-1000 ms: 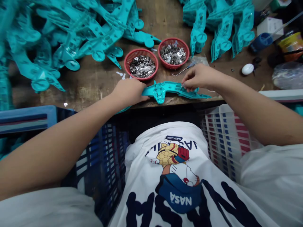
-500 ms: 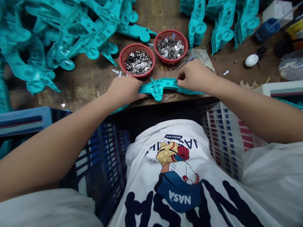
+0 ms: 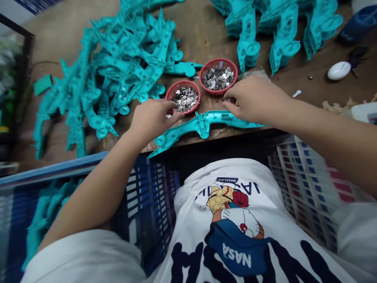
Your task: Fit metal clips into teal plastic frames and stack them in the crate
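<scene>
A turquoise moulded plastic part (image 3: 202,125) lies along the front edge of the wooden workbench (image 3: 203,35). My left hand (image 3: 153,120) hovers with its fingers apart at the rim of the nearer red mesh basket (image 3: 182,88), which holds silvery metal pieces (image 3: 185,99). My right hand (image 3: 253,98) is just above the part, with its fingertips close to the second red basket (image 3: 218,76). That basket is also full of metal flakes. A tiny silvery speck may lie at the right fingertips, but it is too small to tell. The small screwdriver is hidden here.
A large heap of turquoise parts (image 3: 118,74) covers the bench's left side, with upright stacks (image 3: 282,35) behind. A blue crate (image 3: 147,196) holding more turquoise parts stands below the left edge. A white-and-red crate (image 3: 309,188) stands at right, and a white oval object (image 3: 338,70) lies on the bench.
The view has swung left and up. My left hand has come off the turquoise part and moved toward the nearer basket. My right hand has lifted from the part.
</scene>
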`<state>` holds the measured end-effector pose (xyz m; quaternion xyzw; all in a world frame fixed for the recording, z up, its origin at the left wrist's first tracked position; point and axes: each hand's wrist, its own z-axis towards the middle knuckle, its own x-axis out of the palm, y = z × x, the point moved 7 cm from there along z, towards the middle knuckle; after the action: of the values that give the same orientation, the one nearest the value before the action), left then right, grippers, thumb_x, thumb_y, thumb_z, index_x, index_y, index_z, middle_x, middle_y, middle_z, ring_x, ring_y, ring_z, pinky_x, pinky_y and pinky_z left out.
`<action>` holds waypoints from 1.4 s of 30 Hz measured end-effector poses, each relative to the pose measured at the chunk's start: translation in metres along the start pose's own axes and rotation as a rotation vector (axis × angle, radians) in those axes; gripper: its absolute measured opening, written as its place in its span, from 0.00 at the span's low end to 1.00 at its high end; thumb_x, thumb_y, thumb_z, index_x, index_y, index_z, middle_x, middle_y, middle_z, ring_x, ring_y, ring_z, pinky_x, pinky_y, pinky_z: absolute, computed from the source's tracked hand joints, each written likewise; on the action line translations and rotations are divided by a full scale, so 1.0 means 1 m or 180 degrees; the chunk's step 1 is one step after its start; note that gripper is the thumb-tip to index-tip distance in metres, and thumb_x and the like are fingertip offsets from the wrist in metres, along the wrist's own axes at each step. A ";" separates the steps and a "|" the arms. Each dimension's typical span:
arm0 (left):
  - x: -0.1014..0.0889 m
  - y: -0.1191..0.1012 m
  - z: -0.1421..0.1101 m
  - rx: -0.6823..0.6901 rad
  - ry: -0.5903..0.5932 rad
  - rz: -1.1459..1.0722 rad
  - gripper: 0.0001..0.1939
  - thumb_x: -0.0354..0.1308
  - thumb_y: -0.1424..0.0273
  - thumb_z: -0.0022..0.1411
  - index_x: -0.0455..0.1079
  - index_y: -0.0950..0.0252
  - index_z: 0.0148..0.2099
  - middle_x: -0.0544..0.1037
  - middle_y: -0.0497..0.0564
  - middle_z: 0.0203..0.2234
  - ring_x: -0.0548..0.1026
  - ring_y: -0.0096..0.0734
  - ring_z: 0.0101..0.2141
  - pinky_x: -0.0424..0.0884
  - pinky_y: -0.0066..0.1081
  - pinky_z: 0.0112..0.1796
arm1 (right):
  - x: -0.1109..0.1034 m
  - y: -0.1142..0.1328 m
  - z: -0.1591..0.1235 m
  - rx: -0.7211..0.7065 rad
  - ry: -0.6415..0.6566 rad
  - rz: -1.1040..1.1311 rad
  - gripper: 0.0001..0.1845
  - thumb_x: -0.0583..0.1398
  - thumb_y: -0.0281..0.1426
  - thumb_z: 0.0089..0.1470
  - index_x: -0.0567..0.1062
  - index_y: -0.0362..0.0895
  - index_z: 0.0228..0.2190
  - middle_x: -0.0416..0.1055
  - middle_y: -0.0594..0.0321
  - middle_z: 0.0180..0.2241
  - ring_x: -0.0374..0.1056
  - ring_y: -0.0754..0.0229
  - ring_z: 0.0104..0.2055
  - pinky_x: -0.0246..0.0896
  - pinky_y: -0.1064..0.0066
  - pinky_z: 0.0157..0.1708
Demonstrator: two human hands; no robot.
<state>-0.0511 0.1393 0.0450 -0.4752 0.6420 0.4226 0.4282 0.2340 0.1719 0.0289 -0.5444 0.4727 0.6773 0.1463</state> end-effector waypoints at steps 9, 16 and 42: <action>0.033 0.010 0.102 -0.0179 0.0167 0.0569 0.24 0.59 0.62 0.87 0.91 0.68 0.68 0.91 0.72 0.67 0.81 0.71 0.72 0.76 0.50 0.65 | -0.014 -0.002 0.000 0.0210 0.0012 -0.0396 0.15 0.70 0.44 0.79 0.96 0.51 0.51 0.92 0.46 0.48 0.84 0.31 0.55 0.69 0.51 0.51; 0.035 0.011 0.101 -0.0152 0.0048 0.0554 0.28 0.55 0.58 0.86 0.91 0.68 0.68 0.91 0.72 0.66 0.84 0.69 0.69 0.76 0.52 0.63 | -0.021 0.003 0.004 0.0120 0.0114 -0.0491 0.17 0.68 0.44 0.80 0.97 0.52 0.55 0.93 0.46 0.51 0.84 0.31 0.58 0.68 0.52 0.51; 0.018 0.014 0.087 -0.0165 -0.0187 0.0387 0.29 0.51 0.62 0.85 0.92 0.61 0.67 0.92 0.68 0.65 0.82 0.70 0.72 0.75 0.59 0.68 | -0.013 -0.011 0.014 0.0070 -0.0021 -0.0206 0.17 0.71 0.43 0.78 0.98 0.55 0.59 0.94 0.50 0.54 0.84 0.32 0.60 0.72 0.52 0.53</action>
<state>-0.0546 0.2205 0.0057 -0.4337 0.6456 0.4781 0.4080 0.2382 0.1930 0.0348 -0.5555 0.4618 0.6688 0.1757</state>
